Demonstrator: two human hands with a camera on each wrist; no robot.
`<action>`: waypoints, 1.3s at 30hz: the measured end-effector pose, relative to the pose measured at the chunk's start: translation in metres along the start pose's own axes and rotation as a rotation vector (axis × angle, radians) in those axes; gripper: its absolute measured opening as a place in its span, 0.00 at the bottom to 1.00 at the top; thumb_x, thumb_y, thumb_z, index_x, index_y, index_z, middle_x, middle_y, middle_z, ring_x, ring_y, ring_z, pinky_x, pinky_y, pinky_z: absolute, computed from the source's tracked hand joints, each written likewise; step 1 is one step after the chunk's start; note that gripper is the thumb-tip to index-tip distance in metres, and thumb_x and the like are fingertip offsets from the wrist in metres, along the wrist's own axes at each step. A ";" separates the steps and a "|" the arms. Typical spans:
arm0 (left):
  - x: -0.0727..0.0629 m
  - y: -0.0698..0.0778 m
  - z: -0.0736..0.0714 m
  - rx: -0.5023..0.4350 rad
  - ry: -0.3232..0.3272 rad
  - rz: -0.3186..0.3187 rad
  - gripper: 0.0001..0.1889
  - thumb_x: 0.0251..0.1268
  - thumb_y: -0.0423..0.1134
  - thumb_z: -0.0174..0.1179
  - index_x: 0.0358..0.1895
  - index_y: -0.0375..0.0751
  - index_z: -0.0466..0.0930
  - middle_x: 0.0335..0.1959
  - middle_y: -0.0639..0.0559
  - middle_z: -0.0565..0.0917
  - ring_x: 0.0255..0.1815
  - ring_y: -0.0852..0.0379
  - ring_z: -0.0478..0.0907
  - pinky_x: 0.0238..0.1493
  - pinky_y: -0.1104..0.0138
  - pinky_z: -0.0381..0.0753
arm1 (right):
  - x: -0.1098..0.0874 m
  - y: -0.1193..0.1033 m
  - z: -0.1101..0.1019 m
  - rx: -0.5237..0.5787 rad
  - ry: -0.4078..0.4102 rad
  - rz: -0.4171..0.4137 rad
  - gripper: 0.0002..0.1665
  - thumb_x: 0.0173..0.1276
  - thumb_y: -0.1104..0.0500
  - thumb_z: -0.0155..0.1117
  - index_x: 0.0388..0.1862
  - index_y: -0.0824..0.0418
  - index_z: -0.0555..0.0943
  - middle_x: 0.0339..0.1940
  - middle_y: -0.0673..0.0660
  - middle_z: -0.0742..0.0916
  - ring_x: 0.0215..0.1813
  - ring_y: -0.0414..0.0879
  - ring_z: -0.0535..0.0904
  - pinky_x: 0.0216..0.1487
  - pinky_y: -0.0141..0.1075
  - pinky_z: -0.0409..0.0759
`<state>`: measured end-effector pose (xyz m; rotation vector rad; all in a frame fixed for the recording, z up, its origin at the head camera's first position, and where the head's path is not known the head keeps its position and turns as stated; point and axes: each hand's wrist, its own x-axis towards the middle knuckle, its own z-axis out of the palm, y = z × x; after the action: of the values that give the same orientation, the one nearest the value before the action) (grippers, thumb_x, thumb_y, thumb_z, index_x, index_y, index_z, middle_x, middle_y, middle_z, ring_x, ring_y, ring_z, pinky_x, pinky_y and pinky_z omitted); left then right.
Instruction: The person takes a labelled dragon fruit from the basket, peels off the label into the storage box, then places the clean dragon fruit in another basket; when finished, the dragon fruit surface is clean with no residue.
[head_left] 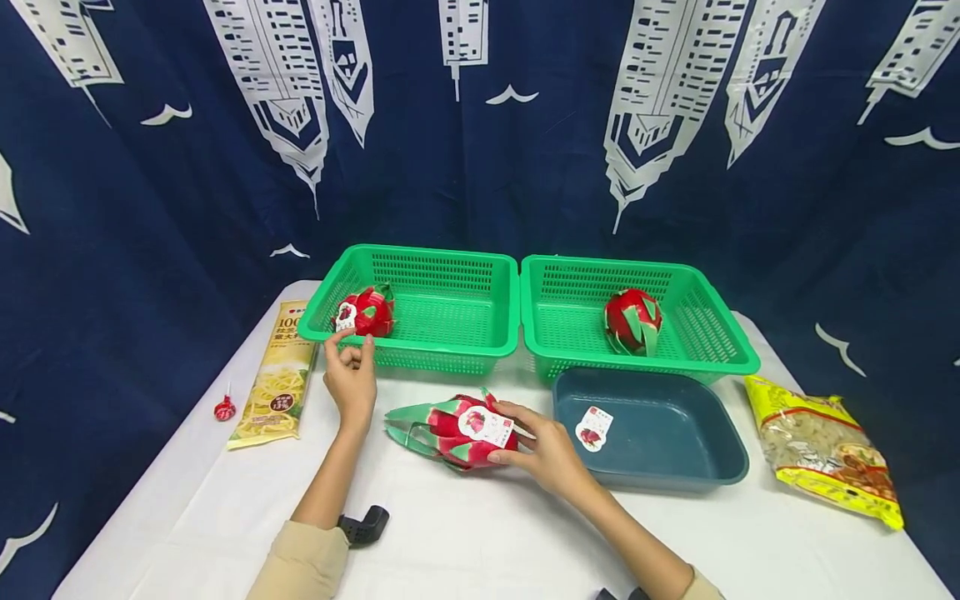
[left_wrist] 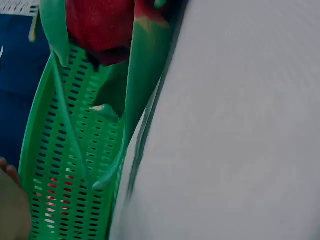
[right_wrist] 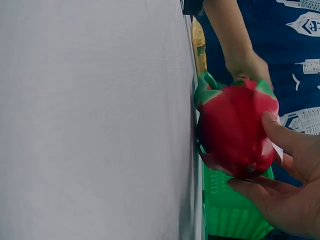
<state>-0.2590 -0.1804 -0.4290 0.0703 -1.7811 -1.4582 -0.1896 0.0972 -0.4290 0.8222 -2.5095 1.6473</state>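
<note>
My right hand (head_left: 551, 454) grips the blunt right end of a dragon fruit (head_left: 444, 432) at the front middle of the table, its long green leaves pointing left. A white label (head_left: 476, 425) with a fruit picture lies on top of the fruit. In the right wrist view the thumb and fingers (right_wrist: 295, 145) wrap round the red dragon fruit (right_wrist: 235, 127). My left hand (head_left: 352, 379) has its fingers loosely bent at the front rim of the left green basket (head_left: 450, 346), just below another labelled dragon fruit (head_left: 375, 312); nothing shows in its grasp.
A third dragon fruit (head_left: 635, 321) sits in the right green basket (head_left: 720, 333). In front stands a dark teal basin (head_left: 667, 433) with a white label (head_left: 594, 429) inside. A yellow food bag (head_left: 825, 450) lies right; a pasta pack (head_left: 281, 375) and red lollipop (head_left: 224, 408) lie left.
</note>
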 end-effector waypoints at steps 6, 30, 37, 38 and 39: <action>-0.005 0.029 -0.004 -0.126 -0.615 0.192 0.19 0.56 0.32 0.64 0.52 0.36 0.73 0.32 0.43 0.80 0.32 0.56 0.75 0.35 0.64 0.74 | 0.000 0.004 0.000 0.014 -0.077 -0.013 0.39 0.47 0.64 0.74 0.61 0.53 0.73 0.59 0.56 0.77 0.54 0.52 0.77 0.51 0.39 0.75; -0.042 0.030 0.001 0.381 -1.115 0.263 0.47 0.31 0.62 0.73 0.64 0.75 0.60 0.58 0.66 0.69 0.52 0.64 0.68 0.43 0.66 0.76 | -0.006 -0.043 0.019 0.038 0.424 -0.032 0.21 0.54 0.65 0.70 0.49 0.63 0.80 0.13 0.54 0.70 0.15 0.39 0.61 0.17 0.28 0.60; -0.041 0.025 0.000 0.372 -1.097 0.290 0.49 0.30 0.63 0.73 0.64 0.76 0.59 0.58 0.65 0.69 0.52 0.63 0.69 0.42 0.62 0.76 | -0.001 -0.024 0.036 0.300 0.441 0.181 0.19 0.60 0.65 0.66 0.50 0.68 0.79 0.08 0.48 0.58 0.14 0.34 0.50 0.16 0.25 0.49; -0.041 0.025 0.000 0.373 -1.096 0.293 0.49 0.30 0.62 0.73 0.64 0.76 0.59 0.58 0.65 0.69 0.52 0.62 0.69 0.42 0.62 0.76 | 0.000 -0.021 0.038 0.319 0.452 0.200 0.18 0.60 0.64 0.65 0.50 0.68 0.79 0.08 0.48 0.58 0.14 0.34 0.50 0.16 0.25 0.48; -0.041 0.025 0.000 0.374 -1.096 0.294 0.49 0.30 0.62 0.74 0.65 0.76 0.58 0.58 0.65 0.69 0.52 0.62 0.69 0.42 0.62 0.76 | 0.000 -0.019 0.039 0.336 0.465 0.212 0.17 0.61 0.64 0.65 0.49 0.69 0.79 0.08 0.48 0.58 0.14 0.34 0.50 0.15 0.26 0.48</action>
<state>-0.2212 -0.1516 -0.4305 -0.9200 -2.7453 -0.9503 -0.1718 0.0578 -0.4304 0.1450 -2.0865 2.0703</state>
